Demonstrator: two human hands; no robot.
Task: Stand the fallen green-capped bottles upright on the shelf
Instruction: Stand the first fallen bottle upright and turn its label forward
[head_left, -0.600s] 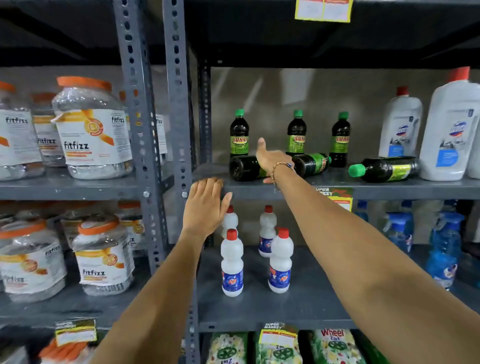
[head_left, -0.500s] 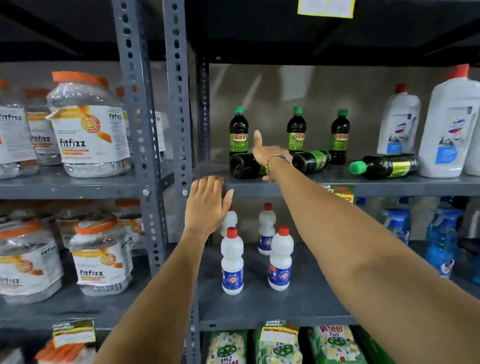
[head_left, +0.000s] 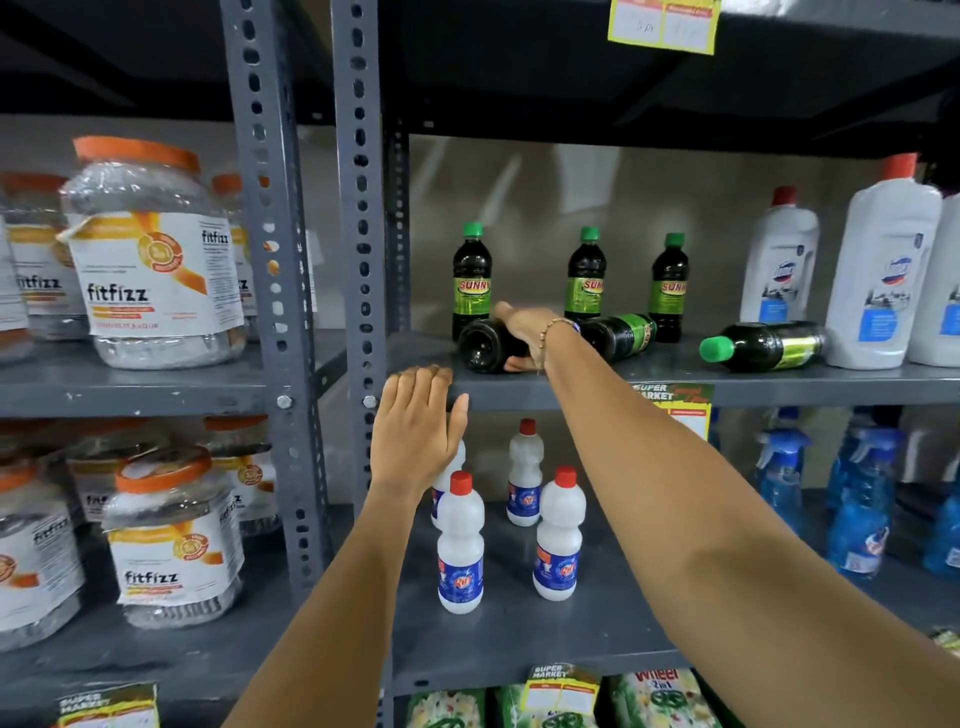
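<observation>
Right hand (head_left: 524, 338) wraps the leftmost fallen bottle (head_left: 480, 347) on the shelf (head_left: 779, 387): base faces the camera, neck runs back-right under the palm. Left hand (head_left: 415, 431) is flat, fingers spread, empty, resting at the shelf edge below. 2 more fallen bottles (head_left: 621, 335) (head_left: 763, 345) lie further right.

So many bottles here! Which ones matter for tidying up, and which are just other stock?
Part of the job:
- fallen bottle under the right hand
- second fallen bottle
- third fallen bottle
- shelf

Just other stock:
- standing green-capped bottles
- big white bottles
- small red-capped bottles
- fitfizz jars
- blue spray bottles
</observation>
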